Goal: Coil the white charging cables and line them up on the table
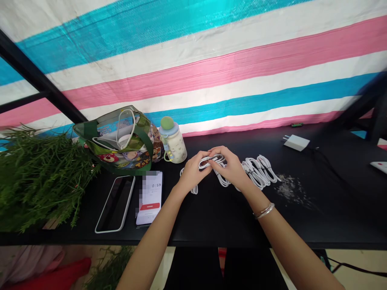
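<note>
Between my two hands, just above the black table (211, 225), is a coiled white cable (204, 162). My left hand (195, 169) is closed on the coil's left side, fingers and thumb pinched near its middle. From the other side my right hand (227, 167) grips the same coil, its fingertips meeting the left ones. Several bundled white cables (262, 171) lie in a row to the right of my right hand, tied at their middles. Another white cable bundle (194, 189) shows partly below my left hand, and part of one shows under my right hand.
On the left lie a white-edged phone (116, 205) and a lit phone (150, 199) reading 0:59. Behind them stand a printed bag (123, 149) and a green-topped bottle (175, 145). Green foliage (39, 177) covers the far left. A white charger (296, 142) and small white scraps (292, 189) lie right.
</note>
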Tool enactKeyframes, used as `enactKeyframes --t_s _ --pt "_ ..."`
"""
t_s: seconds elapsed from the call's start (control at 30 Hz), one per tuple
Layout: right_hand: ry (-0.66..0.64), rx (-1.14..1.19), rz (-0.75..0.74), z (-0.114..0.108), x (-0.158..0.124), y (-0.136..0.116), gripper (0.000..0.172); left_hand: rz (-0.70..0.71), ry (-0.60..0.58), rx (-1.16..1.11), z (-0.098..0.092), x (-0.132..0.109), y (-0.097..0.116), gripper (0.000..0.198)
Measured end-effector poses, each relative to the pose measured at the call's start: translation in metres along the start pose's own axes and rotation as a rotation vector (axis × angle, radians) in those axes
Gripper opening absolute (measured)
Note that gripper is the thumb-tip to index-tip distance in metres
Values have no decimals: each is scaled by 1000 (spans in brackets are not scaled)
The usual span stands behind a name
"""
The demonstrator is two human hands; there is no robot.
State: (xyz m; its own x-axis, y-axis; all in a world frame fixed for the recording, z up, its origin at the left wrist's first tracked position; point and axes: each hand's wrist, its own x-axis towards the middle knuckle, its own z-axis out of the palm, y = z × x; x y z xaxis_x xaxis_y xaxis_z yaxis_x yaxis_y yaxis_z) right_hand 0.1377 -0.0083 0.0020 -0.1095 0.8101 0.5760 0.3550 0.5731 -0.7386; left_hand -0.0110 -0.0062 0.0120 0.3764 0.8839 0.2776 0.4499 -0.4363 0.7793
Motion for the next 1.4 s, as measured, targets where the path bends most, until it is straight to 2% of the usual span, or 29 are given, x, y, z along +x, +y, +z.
enactKeyframes --t_s 0.27,0.5,0.73,1.13,1.4 --pt "36 -18 -14 3 -1 1 5 1 17 -38 1 0 1 21" --pt "54 -56 -57 3 -1 0 6 -50 22 19 -1 1 4 19" --pt "38 -85 -91 2 -1 -1 11 -152 28 179 -2 1 9 19" --pt "-28 -66 -39 -2 2 -5 17 -184 15 280 -3 3 10 16" --pt "-62 -135 -42 -4 1 -5 27 -187 12 313 -1 2 12 15"
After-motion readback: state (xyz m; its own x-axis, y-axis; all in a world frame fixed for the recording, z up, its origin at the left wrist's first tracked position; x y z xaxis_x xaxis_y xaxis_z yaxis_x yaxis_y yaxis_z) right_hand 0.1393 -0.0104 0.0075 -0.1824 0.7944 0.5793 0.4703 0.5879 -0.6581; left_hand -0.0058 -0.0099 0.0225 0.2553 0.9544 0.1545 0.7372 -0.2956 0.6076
